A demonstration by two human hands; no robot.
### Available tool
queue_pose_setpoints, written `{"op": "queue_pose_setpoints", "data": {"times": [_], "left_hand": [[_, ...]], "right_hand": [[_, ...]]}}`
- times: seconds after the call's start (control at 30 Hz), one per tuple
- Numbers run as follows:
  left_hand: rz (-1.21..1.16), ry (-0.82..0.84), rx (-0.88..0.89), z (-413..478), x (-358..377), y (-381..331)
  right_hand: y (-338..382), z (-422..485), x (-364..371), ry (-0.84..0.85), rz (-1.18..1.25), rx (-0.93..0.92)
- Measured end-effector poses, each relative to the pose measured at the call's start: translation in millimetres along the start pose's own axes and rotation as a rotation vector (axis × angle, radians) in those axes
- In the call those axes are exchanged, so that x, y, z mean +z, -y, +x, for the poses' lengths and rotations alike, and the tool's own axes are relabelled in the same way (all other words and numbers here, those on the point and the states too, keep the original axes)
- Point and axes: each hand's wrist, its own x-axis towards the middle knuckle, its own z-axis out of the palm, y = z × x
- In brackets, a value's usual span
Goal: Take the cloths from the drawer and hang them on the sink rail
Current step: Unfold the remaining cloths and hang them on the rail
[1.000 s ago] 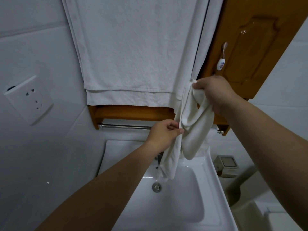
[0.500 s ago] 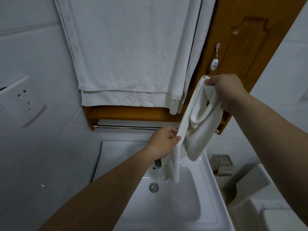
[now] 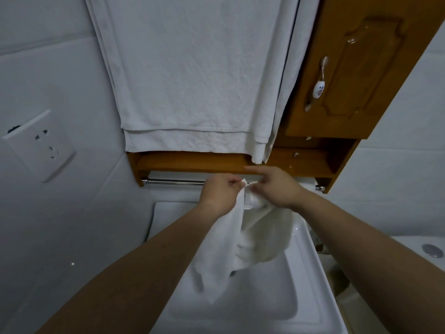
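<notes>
On the far left wall a white power socket sat tilted in the wide view, well apart from everything else. To its right, a large white towel hung down from above, its lower hem ending just over a wooden shelf. Under that shelf ran the metal rail, its left end bare and shining, its middle hidden behind the two hands. The left hand was at the rail, fingers curled together and pinched on an upper corner of the white cloth. Just beside it, almost touching, the right hand held the cloth's other bunched top edge with thumb and lower fingers closed on it, while the forefinger stuck out straight toward the left. Whether the cloth already lay over the rail or was only held in front of it could not be told. From the two grips the cloth drooped in loose folds, one long flap falling on the left and a rounder bulge on the right, over the white sink nearer the viewer. Farther right, a wooden cabinet door with a white porcelain-tipped handle stood above the shelf's right end.
</notes>
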Motion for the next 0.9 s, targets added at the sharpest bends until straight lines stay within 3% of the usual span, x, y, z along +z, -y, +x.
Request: {"op": "queue_pose_setpoints", "data": {"times": [0.07,0.17,0.3,0.37,0.5,0.67,0.9], "left_hand": [[0.106,0.029,0.088,-2.5,0.2,0.7],[0.221,0.066,0.164,-7.7,-5.7,3.2],[0.302,0.076,0.239,-7.5,-11.0,12.0],[0.276,0.065,0.251,-9.3,-12.4,10.6],[0.249,0.018,0.181,-9.1,-17.7,11.6],[0.192,0.132,0.135,-8.9,-22.8,21.9],[0.290,0.192,0.054,-4.9,-24.6,41.6]], "right_hand": [[3.5,-0.1,12.4,0.153,0.114,-0.073],[6.9,6.2,17.2,0.170,0.093,-0.075],[18.4,10.4,9.9,0.134,-0.304,-0.048],[23.8,12.9,8.5,0.120,-0.363,-0.039],[30.6,13.0,-0.7,0.052,-0.423,-0.023],[32.2,15.2,-19.5,-0.028,-0.419,-0.012],[21.0,15.9,-49.1,-0.170,-0.322,0.083]]}}
